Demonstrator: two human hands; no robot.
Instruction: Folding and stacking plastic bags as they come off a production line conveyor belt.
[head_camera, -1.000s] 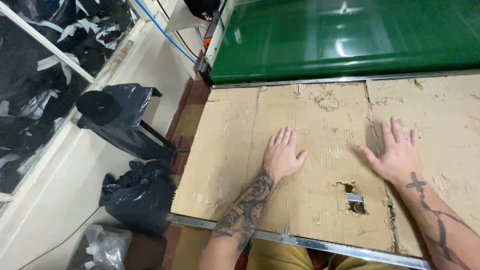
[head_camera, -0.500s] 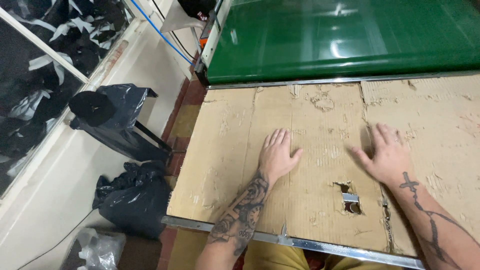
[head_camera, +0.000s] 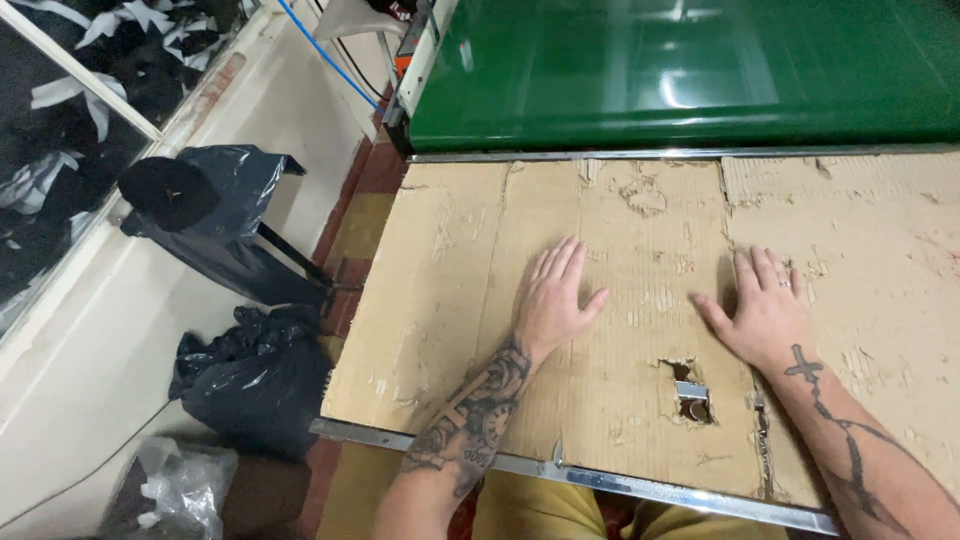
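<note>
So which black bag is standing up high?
The black plastic bag stretched over a frame stands tall; the other black plastic bag lies slumped on the floor below it.

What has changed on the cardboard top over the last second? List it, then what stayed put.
Little changed. The right hand slid slightly left, towards the left hand, so the gap between them is narrower. Nothing was taken hold of or let go. Both hands lie flat, palms down, fingers spread, on the worn cardboard sheet. The torn hole, the green belt and the black bags are as before.
</note>
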